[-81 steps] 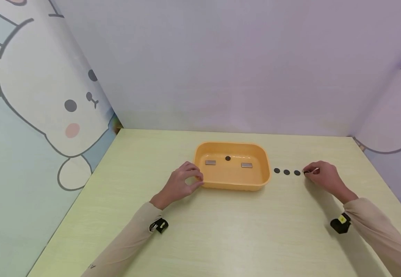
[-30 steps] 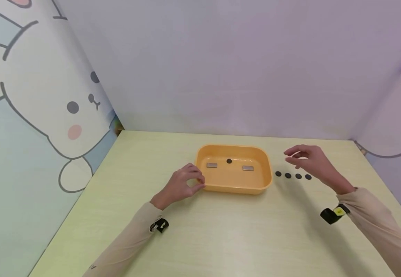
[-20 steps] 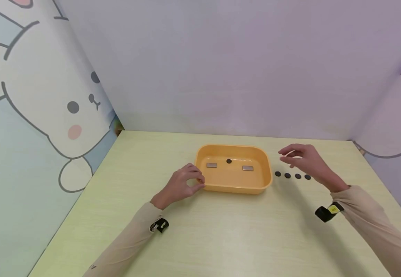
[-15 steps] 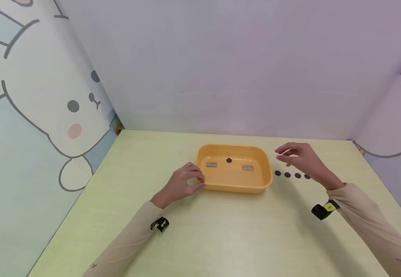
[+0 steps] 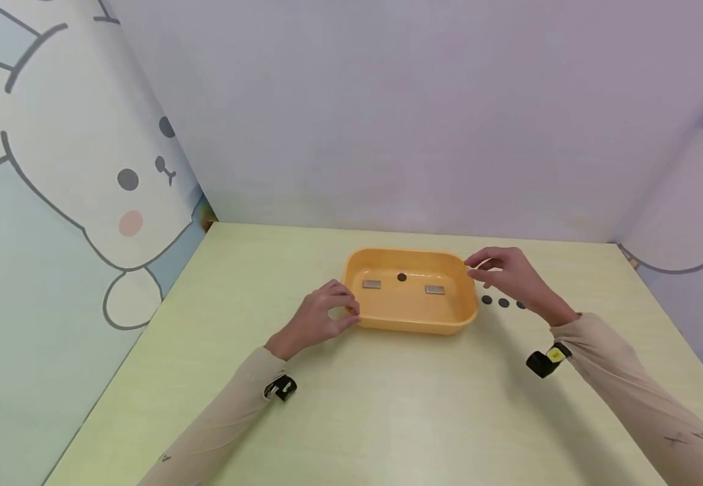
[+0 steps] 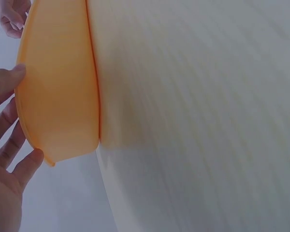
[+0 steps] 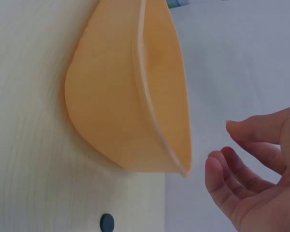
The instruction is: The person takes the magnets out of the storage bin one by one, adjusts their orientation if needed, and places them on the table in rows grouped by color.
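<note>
An orange plastic tray (image 5: pixel 412 322) stands on the table, holding two small silver-grey rectangular blocks (image 5: pixel 372 284) and one black disc (image 5: pixel 401 277). My left hand (image 5: pixel 321 316) grips its near left corner, thumb and fingers round the rim, as the left wrist view also shows. Over the tray's right rim hovers my right hand (image 5: pixel 503 271). Its fingers are loosely bent and apart, with nothing between them in the right wrist view. Below that hand a row of black discs (image 5: pixel 487 300) lies on the table; the right end of the row is hidden by the wrist.
The pale yellow-green table (image 5: pixel 388 405) meets a plain light wall (image 5: pixel 412 135) behind the tray. A cartoon-printed panel (image 5: pixel 54 236) stands at the left, another (image 5: pixel 685 216) at the right. Both wrists carry a small black camera (image 5: pixel 542 362).
My right hand has set a black disc down at the right end of the row, risen, and moved left to the tray's right rim. The left hand has stayed on the tray.
</note>
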The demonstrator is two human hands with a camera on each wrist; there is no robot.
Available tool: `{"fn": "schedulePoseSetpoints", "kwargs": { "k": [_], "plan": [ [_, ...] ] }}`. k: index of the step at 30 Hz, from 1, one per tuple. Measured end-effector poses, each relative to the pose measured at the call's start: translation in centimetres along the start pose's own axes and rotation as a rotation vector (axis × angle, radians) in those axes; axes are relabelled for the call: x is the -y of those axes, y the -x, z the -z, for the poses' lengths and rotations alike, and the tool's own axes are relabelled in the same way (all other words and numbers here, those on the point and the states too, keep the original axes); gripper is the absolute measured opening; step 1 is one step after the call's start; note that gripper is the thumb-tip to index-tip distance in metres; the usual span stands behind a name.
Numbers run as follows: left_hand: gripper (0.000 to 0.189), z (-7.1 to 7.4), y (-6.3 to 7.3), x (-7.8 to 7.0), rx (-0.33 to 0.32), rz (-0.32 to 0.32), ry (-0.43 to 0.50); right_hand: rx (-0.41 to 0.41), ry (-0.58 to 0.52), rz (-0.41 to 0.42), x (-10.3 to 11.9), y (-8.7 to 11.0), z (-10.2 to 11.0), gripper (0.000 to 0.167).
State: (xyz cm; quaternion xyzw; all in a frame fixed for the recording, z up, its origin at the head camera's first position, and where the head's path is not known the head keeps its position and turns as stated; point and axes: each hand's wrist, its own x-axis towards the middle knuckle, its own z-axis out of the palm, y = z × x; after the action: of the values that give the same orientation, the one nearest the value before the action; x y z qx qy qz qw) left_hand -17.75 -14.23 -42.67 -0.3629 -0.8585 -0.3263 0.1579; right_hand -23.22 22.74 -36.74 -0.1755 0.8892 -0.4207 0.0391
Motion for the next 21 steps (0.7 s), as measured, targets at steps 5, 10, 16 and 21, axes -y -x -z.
{"fn": "schedulePoseSetpoints", "kwargs": {
  "k": [5,10,16,21],
  "plan": [
    [0.009,0.2,0.0,0.0,-0.006,0.000,0.003,0.027,-0.057,-0.009,0.6,-0.6,-0.8,0.025],
    [0.009,0.1,0.1,0.1,-0.009,-0.006,0.006,0.038,-0.063,-0.024,0.8,-1.3,-1.5,0.023],
    [0.009,-0.1,0.2,0.3,-0.010,-0.009,0.007,0.040,-0.051,-0.031,0.7,-2.0,-2.3,0.021],
    [0.009,-0.1,0.1,0.2,0.002,0.000,0.011,0.047,-0.057,-0.049,0.7,-2.5,-2.9,0.023]
  ]
}}
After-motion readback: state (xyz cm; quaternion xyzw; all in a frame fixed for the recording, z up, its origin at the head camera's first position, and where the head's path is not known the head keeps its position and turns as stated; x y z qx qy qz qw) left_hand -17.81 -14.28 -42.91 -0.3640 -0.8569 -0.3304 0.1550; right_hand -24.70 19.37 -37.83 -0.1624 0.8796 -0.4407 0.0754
